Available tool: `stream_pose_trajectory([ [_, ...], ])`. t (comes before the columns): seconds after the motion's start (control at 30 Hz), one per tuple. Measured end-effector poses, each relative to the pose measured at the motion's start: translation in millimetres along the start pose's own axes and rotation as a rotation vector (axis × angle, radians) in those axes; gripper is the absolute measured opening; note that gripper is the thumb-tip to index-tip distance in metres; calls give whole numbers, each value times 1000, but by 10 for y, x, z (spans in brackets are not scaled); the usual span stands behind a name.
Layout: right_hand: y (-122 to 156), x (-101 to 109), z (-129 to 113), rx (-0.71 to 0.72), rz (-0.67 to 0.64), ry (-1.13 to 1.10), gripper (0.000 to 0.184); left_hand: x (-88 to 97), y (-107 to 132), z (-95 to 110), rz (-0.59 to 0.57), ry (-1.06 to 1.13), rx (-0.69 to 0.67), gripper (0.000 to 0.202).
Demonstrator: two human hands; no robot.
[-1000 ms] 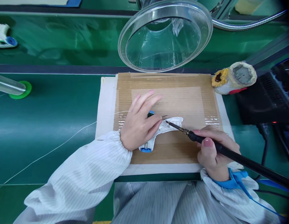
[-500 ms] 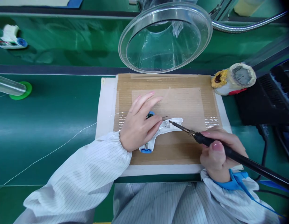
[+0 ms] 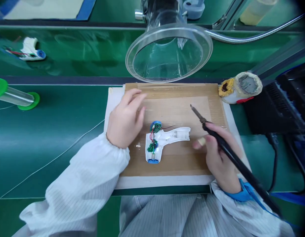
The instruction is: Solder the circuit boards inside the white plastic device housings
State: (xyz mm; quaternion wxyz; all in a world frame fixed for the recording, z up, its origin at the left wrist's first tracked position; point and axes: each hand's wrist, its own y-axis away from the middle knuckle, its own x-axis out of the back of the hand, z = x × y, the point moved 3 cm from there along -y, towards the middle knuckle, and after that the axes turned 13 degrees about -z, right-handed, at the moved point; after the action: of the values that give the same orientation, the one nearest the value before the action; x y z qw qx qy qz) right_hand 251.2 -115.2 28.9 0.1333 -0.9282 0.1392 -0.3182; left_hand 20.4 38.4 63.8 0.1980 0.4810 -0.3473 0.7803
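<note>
My right hand [image 3: 222, 153] is closed round the black handle of a soldering iron [image 3: 227, 149], whose metal tip points up and left above the cardboard. My left hand [image 3: 125, 120] is raised at the cardboard's left, fingers curled round thin solder wire [image 3: 80, 138]; a short end shows past the fingertips. Between the hands lies a white gun-shaped plastic shell half [image 3: 171, 135]. In it are a green circuit board [image 3: 152, 145], red wires and a blue round end [image 3: 152, 161]. A second round board with a blue rim [image 3: 155, 126] rests at its upper edge, one thin wire sticking out right.
Cardboard [image 3: 184, 161] covers a white board on the green bench. A clear fume hood [image 3: 169, 77] hangs behind it. A solder spool [image 3: 18, 97] stands left; a decorated jar [image 3: 241, 89] and black box [image 3: 263, 112] are right. Another white shell [image 3: 29, 49] lies at the back.
My left hand has moved up and left off the shell, uncovering its boards and wires. My right hand has lifted the iron's tip up and away from the shell. The view has shifted slightly.
</note>
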Motion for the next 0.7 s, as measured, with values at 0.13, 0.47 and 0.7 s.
stream_pose_trajectory([
  [0.13, -84, -144, 40, 50, -148, 118, 38, -40, -144, 434, -299, -149, -194, 17],
  [0.47, -85, -231, 96, 141, -246, 173, 41, 64, -115, 462, -391, 124, -275, 22],
  [0.7, -77, -252, 98, 178, -246, 144, 46, 83, 62, 508, -350, 463, -289, 18],
])
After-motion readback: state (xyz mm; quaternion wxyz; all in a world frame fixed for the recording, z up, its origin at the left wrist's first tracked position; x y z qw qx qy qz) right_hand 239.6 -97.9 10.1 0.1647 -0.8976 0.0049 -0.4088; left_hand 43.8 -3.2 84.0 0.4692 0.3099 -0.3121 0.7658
